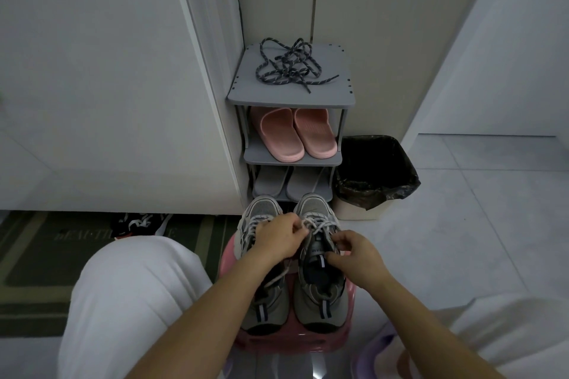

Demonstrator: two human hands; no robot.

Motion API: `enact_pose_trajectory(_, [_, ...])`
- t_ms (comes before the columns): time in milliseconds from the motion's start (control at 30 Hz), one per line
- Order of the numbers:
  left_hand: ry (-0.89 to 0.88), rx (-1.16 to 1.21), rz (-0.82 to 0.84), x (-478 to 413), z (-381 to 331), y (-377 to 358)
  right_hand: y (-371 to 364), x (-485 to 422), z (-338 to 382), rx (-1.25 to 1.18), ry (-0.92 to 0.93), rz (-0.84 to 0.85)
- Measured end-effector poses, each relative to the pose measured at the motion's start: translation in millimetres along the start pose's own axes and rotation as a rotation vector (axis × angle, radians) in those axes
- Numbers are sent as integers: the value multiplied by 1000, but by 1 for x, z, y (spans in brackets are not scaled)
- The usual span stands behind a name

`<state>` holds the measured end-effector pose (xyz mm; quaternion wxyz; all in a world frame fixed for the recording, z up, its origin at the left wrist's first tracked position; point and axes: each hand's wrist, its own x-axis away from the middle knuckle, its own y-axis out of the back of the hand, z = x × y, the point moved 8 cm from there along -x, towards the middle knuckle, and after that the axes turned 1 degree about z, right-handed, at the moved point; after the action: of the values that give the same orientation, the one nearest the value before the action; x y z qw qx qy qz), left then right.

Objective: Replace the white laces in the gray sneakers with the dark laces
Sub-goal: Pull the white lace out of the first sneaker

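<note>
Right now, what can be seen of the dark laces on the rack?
The dark laces are round, rope-like cords, dark with pale flecks, seemingly woven fabric. They lie in one loose tangled heap on the gray rack's top shelf. Their loops reach its back edge, and two tipped ends point to the front and right. Only the shelf touches them; the left hand and right hand are down at the white laces of the gray sneakers.
</note>
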<state>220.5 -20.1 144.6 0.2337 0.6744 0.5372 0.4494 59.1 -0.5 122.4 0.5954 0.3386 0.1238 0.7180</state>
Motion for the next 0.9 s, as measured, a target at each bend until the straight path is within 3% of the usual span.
enact_pose_trajectory(100, [32,46,-29,-4,6,0,0,0,0,-3,5,7])
enact_pose_trajectory(267, [118,465,-43,-17,28,-10,0,-1,-3,-27,9,1])
enact_pose_trajectory(400, [21,142,-48,-5,12,-2,-1,-1,-3,-44,9,6])
enact_pose_trajectory(500, [32,106,-69,-6,12,0,-1,-2,-5,-45,7,5])
enact_pose_trajectory(533, [56,152,-77,-8,14,1,-1,-2,-6,-45,8,3])
enact_pose_trajectory(667, [132,696,-160,-10,23,4,-1,-3,-7,-46,4,7])
enact_pose_trajectory(700, [104,675,-168,-9,21,6,-1,-3,-7,-47,4,7])
enact_pose_trajectory(800, [-5,323,-104,-7,15,0,-1,-3,-6,-45,12,3])
enact_pose_trajectory(900, [-17,218,-99,-8,16,-3,-2,-3,-6,-44,15,3])
